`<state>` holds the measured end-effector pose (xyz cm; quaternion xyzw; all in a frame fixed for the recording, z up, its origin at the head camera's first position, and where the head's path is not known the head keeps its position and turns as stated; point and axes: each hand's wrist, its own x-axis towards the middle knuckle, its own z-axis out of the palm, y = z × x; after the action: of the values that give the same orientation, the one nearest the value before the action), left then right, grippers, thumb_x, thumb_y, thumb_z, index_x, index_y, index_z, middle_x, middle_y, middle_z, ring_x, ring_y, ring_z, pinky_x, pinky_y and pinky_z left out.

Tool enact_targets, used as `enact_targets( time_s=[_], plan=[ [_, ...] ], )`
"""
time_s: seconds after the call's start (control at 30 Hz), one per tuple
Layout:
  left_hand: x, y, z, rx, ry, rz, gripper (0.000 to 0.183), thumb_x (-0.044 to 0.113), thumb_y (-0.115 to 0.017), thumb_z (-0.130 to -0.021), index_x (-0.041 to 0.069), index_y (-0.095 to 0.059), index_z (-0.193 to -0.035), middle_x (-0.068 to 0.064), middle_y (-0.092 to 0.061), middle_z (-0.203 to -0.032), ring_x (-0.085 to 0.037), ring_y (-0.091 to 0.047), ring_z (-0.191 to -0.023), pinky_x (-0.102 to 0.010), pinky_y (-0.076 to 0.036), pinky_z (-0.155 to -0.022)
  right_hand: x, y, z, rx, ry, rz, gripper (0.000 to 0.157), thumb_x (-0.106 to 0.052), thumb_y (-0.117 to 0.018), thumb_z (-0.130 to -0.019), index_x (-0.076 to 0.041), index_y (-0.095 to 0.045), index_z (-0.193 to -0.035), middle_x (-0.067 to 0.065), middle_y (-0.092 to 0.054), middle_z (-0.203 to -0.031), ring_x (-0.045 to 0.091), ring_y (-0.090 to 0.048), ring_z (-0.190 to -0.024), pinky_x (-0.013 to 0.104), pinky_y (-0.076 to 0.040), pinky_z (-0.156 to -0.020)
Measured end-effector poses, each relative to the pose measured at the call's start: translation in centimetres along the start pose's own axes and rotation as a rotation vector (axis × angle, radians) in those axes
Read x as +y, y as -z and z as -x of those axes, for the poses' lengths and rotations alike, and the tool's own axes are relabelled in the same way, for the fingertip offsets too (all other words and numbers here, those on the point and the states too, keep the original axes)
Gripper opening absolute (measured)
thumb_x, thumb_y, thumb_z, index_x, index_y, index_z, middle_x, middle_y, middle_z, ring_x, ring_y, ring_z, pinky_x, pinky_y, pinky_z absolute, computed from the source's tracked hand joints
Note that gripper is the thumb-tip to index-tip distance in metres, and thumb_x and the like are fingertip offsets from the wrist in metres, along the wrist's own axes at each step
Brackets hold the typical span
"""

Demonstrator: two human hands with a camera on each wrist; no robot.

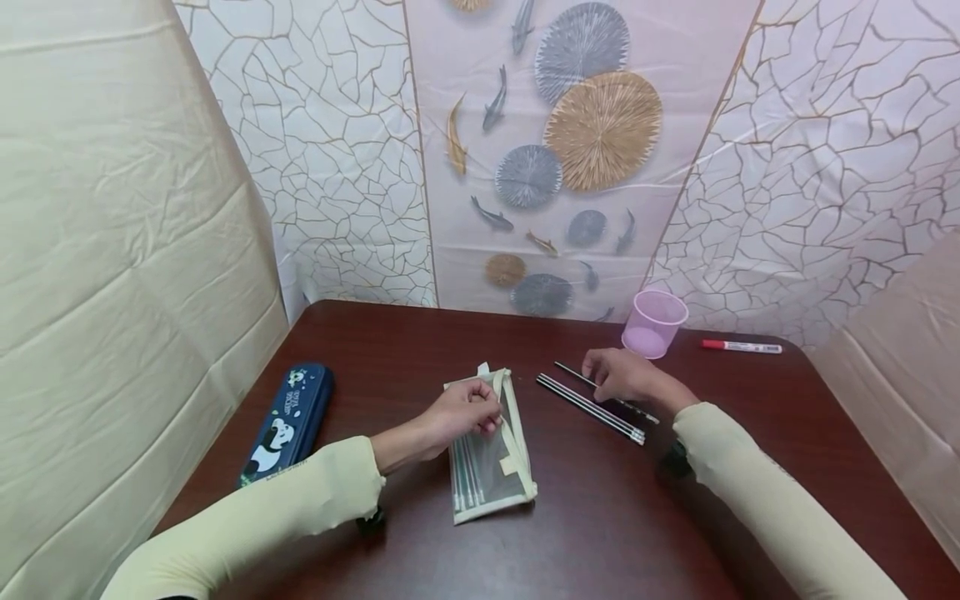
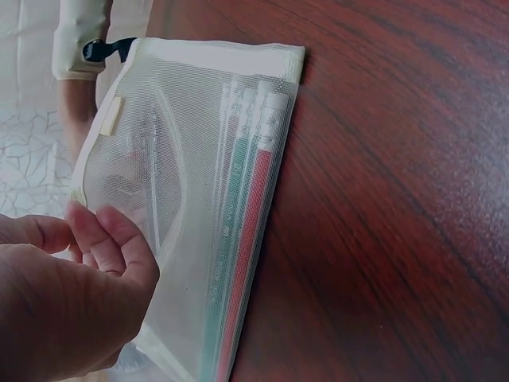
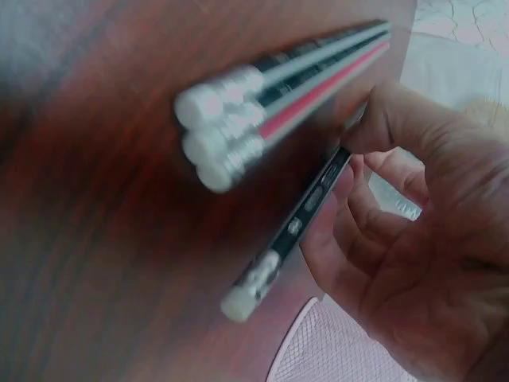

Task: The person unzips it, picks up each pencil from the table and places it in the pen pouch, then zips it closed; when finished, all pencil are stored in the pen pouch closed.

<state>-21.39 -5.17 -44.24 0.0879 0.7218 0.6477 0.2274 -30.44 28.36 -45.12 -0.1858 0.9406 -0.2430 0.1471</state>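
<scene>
My left hand (image 1: 461, 408) pinches the top edge of a cream mesh zip pencil pouch (image 1: 487, 475), lifting that edge; the pouch lies on the table. Through its mesh show several pencils (image 2: 249, 215), green and red among them, with white eraser ends. My right hand (image 1: 626, 377) pinches a dark pencil (image 3: 298, 215) between thumb and fingers, its white eraser pointing back toward me. Close beside it, three striped pencils (image 1: 588, 406) lie side by side on the table, one with a red stripe in the right wrist view.
A pink mesh cup (image 1: 651, 327) stands behind my right hand. A red-capped marker (image 1: 742, 346) lies at the back right. On the left is a dark blue pencil case (image 1: 288, 421) with a panda picture. Patterned cloth (image 1: 337, 150) hangs behind the brown table (image 1: 585, 517).
</scene>
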Motion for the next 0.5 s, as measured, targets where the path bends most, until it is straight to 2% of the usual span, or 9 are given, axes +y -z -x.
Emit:
enact_targets(
  time_s=[0.2,0.33,0.5],
  plan=[
    [0.1,-0.1,-0.2,-0.006,-0.003,0.004,0.004,0.006,-0.06,-0.099,0.003,-0.057,-0.1,-0.002,-0.067,-0.084,-0.01,-0.064,-0.073,-0.023,-0.059,-0.072,0.1,1.0,0.2,-0.018,0.049,-0.079,0.035,0.005,-0.078,-0.076,-0.004,-0.061,-0.106,0.008,-0.065,-0.082,0.017,-0.059,-0.072,0.029,-0.052,-0.061],
    [-0.1,-0.2,-0.3,-0.006,0.0,0.008,0.005,0.005,-0.06,-0.099,0.003,-0.056,-0.101,-0.003,-0.067,-0.085,-0.01,-0.064,-0.073,-0.023,-0.059,-0.072,-0.9,1.3,0.5,0.047,0.092,-0.157,0.037,0.006,-0.078,-0.079,-0.003,-0.058,-0.109,0.008,-0.061,-0.083,0.017,-0.058,-0.072,0.028,-0.052,-0.06],
    [-0.2,-0.2,-0.3,-0.004,-0.002,0.009,0.005,0.004,-0.059,-0.098,0.002,-0.057,-0.102,-0.003,-0.067,-0.085,-0.01,-0.064,-0.073,-0.023,-0.059,-0.071,-3.3,1.3,1.2,0.149,0.15,-0.287,0.042,0.008,-0.075,-0.08,0.001,-0.052,-0.116,0.011,-0.057,-0.086,0.015,-0.056,-0.067,0.027,-0.051,-0.053]
  ],
)
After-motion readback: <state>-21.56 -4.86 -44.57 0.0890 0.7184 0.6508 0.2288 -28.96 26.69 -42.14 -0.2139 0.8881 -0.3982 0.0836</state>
